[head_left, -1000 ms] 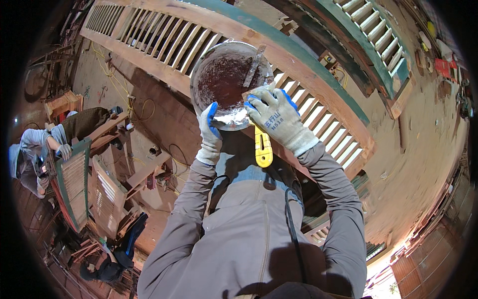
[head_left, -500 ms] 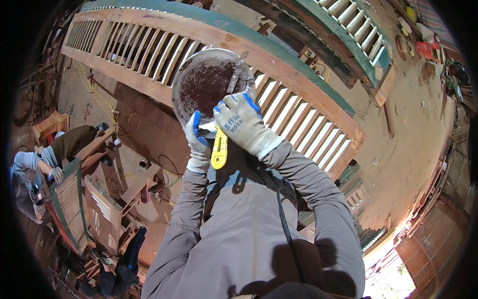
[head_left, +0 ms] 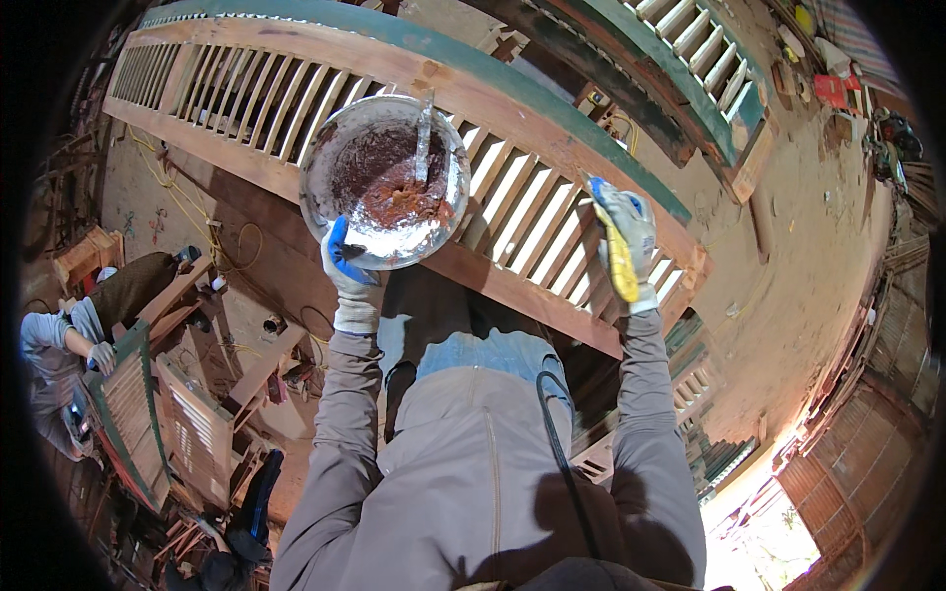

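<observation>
My left hand (head_left: 347, 271) grips the near rim of a round metal bowl (head_left: 448, 219), thumb over the edge. Inside is reddish-brown paste (head_left: 399, 202), thickest near the middle. A flat metal strip (head_left: 424, 138) leans in the bowl, its end against the far rim. My right hand (head_left: 631, 231) is closed around a yellow-handled putty knife (head_left: 619, 261), whose blade is hard to make out. That hand is over the right end of a louvered wooden shutter (head_left: 473, 98), close to its far rail. Both hands wear grey gloves with blue fingertips.
Beyond the shutter lie a dark green board (head_left: 394, 34) and another green-edged louvered panel (head_left: 709, 128). At left, a co-worker (head_left: 59, 355) holds a green-framed louvered panel (head_left: 133, 414). Yellow cord (head_left: 182, 197) trails over the floor. Wood scraps surround the co-worker.
My right hand has left the bowl with the putty knife and moved right, over the shutter's end. The bowl has shifted left in my left hand, and its paste now shows in sunlight.
</observation>
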A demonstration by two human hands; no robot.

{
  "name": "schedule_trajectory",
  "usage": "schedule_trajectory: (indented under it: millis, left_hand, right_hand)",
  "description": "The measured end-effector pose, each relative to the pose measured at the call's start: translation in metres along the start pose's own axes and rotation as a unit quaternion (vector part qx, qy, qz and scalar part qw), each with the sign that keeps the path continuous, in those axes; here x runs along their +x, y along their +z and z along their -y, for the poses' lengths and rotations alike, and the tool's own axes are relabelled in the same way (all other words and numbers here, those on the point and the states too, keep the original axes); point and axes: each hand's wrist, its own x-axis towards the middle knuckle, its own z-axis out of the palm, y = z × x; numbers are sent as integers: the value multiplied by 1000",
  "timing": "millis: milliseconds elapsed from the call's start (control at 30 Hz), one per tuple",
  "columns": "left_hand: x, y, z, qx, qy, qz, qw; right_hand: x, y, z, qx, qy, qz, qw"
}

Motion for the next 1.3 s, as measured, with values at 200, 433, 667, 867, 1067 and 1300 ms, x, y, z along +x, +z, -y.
schedule_trajectory:
  millis: [200, 433, 667, 867, 1067, 1300]
  left_hand:
    - [5, -6, 5, -1, 17, -6, 1000]
    - [9, -24, 22, 49, 66, 23, 996]
    - [10, -17, 17, 12, 34, 7, 999]
    - [10, -22, 20, 46, 46, 6, 998]
    - [18, -31, 30, 74, 86, 12, 993]
    - [8, -21, 16, 82, 65, 14, 994]
  right_hand:
    - [-12, 43, -14, -177, -55, -10, 983]
    - [-19, 38, -9, -156, -75, -16, 985]
    - [-17, 40, -10, -187, -73, 28, 979]
    - [-8, 17, -11, -189, -63, -33, 979]
    - [4, 8, -10, -132, -68, 30, 988]
    - [-15, -25, -35, -116, -11, -15, 993]
